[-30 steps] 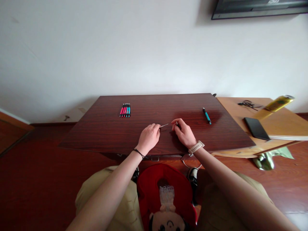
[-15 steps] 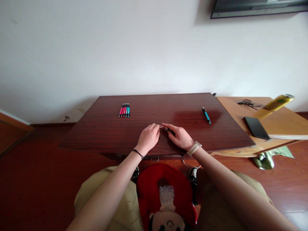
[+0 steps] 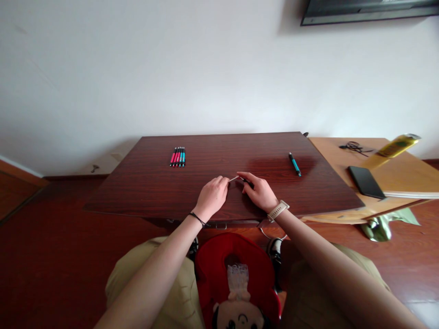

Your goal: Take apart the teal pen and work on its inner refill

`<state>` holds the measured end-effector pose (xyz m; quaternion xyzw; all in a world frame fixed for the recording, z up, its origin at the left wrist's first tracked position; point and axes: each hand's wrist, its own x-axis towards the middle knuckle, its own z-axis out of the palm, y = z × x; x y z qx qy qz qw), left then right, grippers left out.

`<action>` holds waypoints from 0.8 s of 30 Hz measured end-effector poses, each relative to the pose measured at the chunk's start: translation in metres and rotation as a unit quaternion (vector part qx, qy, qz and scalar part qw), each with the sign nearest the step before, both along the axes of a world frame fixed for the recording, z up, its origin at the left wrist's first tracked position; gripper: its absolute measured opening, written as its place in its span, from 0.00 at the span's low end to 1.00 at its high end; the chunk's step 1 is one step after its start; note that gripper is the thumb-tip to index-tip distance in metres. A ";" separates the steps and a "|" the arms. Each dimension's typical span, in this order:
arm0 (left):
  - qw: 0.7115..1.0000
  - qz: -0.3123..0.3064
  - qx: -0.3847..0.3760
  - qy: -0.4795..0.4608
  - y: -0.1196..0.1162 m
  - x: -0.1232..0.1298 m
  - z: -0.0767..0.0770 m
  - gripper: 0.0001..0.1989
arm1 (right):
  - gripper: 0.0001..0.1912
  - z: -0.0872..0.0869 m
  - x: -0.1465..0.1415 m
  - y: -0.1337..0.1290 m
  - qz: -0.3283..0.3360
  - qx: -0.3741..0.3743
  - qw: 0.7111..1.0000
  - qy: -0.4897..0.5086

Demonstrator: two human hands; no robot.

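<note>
Near the front middle of the dark wooden table (image 3: 212,146), my left hand (image 3: 213,194) is closed on something mostly hidden, with a thin pale rod (image 3: 233,178) showing at its fingertips. The rod spans the gap to my right hand (image 3: 259,192), whose index fingertip touches its far end. Tucked in the fingers of my right hand is a small black piece (image 3: 247,183), too small to name. Several pink and blue pens (image 3: 177,156) lie side by side at the back left. A single blue pen (image 3: 294,164) lies at the right.
On the lighter desk (image 3: 411,171) to the right are a black phone (image 3: 366,182), a black cable (image 3: 355,147) and a yellow can (image 3: 399,145). A red plush (image 3: 236,246) rests below the table's front edge, between the knees. A screen (image 3: 370,11) hangs above.
My right hand has moved slightly right, away from my left hand, and more of the thin pale rod shows between them. My left hand has barely moved.
</note>
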<state>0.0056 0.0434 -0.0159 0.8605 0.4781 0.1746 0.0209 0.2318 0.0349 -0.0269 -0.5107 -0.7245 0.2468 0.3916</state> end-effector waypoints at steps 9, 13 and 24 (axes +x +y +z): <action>1.000 -0.001 0.000 0.004 0.000 0.000 0.000 0.14 | 0.25 -0.004 0.001 0.001 0.002 0.001 1.000 0.008; 1.000 -0.001 0.002 0.005 0.000 0.000 0.000 0.14 | 0.24 -0.003 0.000 0.001 -0.006 0.008 1.000 0.008; 1.000 -0.002 0.002 0.009 0.001 0.000 0.000 0.12 | 0.22 -0.004 0.000 0.001 0.020 0.009 1.000 -0.021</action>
